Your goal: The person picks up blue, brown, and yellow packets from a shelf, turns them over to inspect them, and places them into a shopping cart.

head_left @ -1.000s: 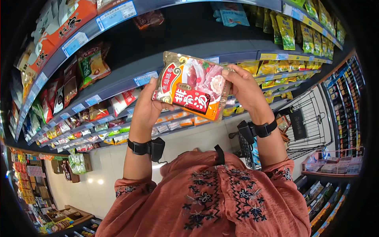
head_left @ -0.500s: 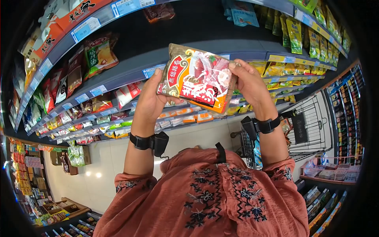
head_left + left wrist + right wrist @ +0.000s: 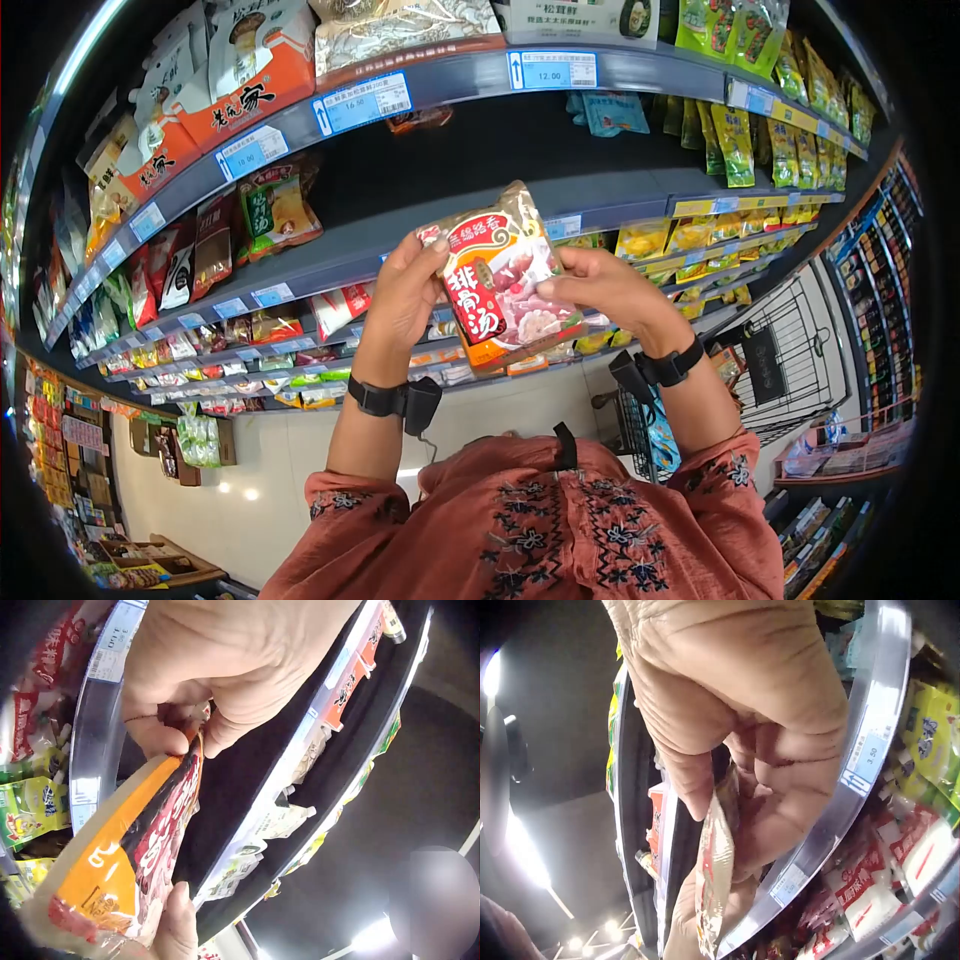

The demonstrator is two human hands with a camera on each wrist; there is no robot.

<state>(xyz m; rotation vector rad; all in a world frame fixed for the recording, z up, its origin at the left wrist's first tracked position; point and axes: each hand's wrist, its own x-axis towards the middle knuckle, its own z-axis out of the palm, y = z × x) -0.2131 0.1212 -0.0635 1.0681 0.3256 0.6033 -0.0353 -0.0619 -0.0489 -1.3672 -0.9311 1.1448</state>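
Note:
Both hands hold up a red, orange and white food packet (image 3: pixel 500 285) with large Chinese characters, tilted, in front of the shelves. The left hand (image 3: pixel 402 290) pinches its left edge near the top. On the right edge, the right hand (image 3: pixel 612 290) has its thumb on the front, fingers behind. In the left wrist view the left hand (image 3: pixel 232 667) pinches one edge of the packet (image 3: pixel 127 862), with fingertips of the other hand at the far end. The right wrist view shows the right hand (image 3: pixel 742 712) gripping the packet (image 3: pixel 716 870), seen edge-on.
Curved shelves (image 3: pixel 620 215) with price tags and many bagged goods span the front. A wire shopping cart (image 3: pixel 790 350) holding items stands at the right. Low display racks (image 3: pixel 180 565) are at the lower left, and a pink basket (image 3: pixel 850 455) is at the right.
The packet has been turned clockwise and lowered, with both hands moving along with it. The head view has shifted, showing more of the upper shelf.

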